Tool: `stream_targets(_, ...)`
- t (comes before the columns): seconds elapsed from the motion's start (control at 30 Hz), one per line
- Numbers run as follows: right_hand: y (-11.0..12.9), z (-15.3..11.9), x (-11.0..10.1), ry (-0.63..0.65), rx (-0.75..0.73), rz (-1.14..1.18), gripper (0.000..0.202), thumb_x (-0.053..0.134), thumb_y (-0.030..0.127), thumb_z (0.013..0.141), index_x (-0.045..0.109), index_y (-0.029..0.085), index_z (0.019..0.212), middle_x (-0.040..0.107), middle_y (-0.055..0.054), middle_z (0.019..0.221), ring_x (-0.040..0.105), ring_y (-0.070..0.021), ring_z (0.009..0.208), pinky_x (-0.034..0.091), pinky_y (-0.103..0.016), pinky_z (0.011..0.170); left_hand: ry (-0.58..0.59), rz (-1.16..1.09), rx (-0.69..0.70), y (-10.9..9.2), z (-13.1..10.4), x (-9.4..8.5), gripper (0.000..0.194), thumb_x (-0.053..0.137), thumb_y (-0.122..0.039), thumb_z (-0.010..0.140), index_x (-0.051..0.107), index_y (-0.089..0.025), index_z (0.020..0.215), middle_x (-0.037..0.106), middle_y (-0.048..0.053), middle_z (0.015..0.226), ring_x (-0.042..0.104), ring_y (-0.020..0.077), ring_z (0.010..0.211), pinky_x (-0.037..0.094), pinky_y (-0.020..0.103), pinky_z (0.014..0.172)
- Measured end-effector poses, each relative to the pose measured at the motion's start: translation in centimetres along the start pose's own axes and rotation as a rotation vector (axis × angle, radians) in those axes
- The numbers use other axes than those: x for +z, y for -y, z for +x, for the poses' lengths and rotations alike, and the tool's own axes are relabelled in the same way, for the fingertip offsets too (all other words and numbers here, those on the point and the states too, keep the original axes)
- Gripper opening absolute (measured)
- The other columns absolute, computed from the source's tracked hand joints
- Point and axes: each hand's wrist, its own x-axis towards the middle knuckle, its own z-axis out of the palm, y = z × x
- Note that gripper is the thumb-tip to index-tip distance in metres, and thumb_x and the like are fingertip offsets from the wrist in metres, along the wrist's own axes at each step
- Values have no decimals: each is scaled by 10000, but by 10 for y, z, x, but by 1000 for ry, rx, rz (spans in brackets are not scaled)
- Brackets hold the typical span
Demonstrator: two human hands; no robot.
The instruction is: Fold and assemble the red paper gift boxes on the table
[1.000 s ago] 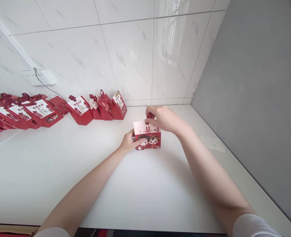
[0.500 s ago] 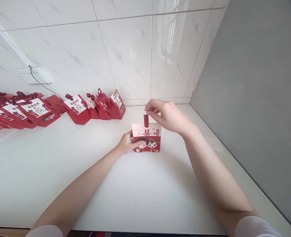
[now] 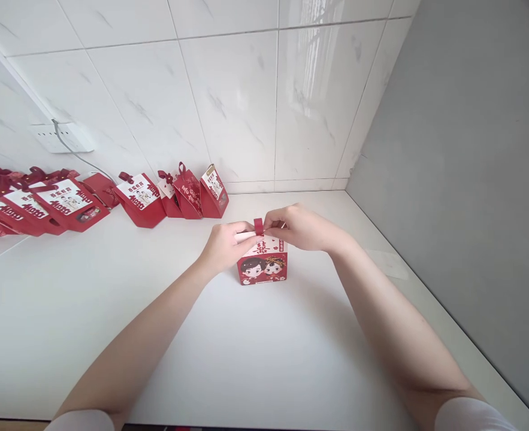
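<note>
A small red and white gift box (image 3: 263, 269), printed with two cartoon faces and a large red character, stands upright on the white table. A dark red ribbon loop (image 3: 259, 226) rises from its top edge. My left hand (image 3: 228, 245) pinches the top edge of the box just left of the ribbon. From the other side, my right hand (image 3: 298, 226) has its thumb and fingers closed at the top edge, right beside the ribbon. Whether the right fingertips also grip the ribbon is hard to see.
Several finished-looking red gift boxes with ribbons (image 3: 141, 200) stand along the tiled wall (image 3: 228, 102) at the back left. A wall socket (image 3: 62, 137) with a grey cable is above them. A grey panel (image 3: 471, 149) borders the white table (image 3: 228, 359) on the right.
My left hand has moved from the box's left side up to its top edge. My right hand has come down from above the ribbon to the top edge.
</note>
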Motion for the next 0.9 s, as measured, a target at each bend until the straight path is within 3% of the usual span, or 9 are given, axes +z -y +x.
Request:
stream_targets(0.13, -6, 4, 4, 81, 47, 185, 173, 522, 314, 885, 630, 207, 802, 631, 13, 735, 512, -127, 643, 376, -251, 565, 55, 36, -52, 4, 2, -9, 274, 692, -448, 790, 761, -183, 789, 716, 14, 730, 652, 188, 697, 488, 265, 647)
stream_targets(0.5, -12, 6, 5, 285, 223, 346, 260, 539, 438, 894, 508, 213, 767, 499, 12, 750, 414, -126, 626, 320, -257, 521, 163, 72, -79, -1, 2, -17, 328, 648, -470, 810, 717, -163, 718, 663, 16, 665, 592, 163, 654, 424, 256, 599)
stream_targets(0.77, -7, 10, 5, 346, 425, 633, 150, 632, 320, 811, 534, 207, 825, 562, 12, 851, 504, -145, 785, 368, -259, 685, 167, 89, -70, -6, 3, -18, 288, 652, -429, 811, 741, -160, 760, 673, 7, 674, 596, 140, 667, 403, 222, 581)
stream_targets(0.9, -6, 10, 6, 332, 441, 624, 122, 608, 293, 820, 525, 204, 822, 541, 18, 836, 488, -137, 769, 349, -255, 678, 161, 88, -82, -5, 4, -16, 286, 658, -427, 806, 741, -157, 760, 681, 7, 682, 599, 142, 671, 401, 225, 586)
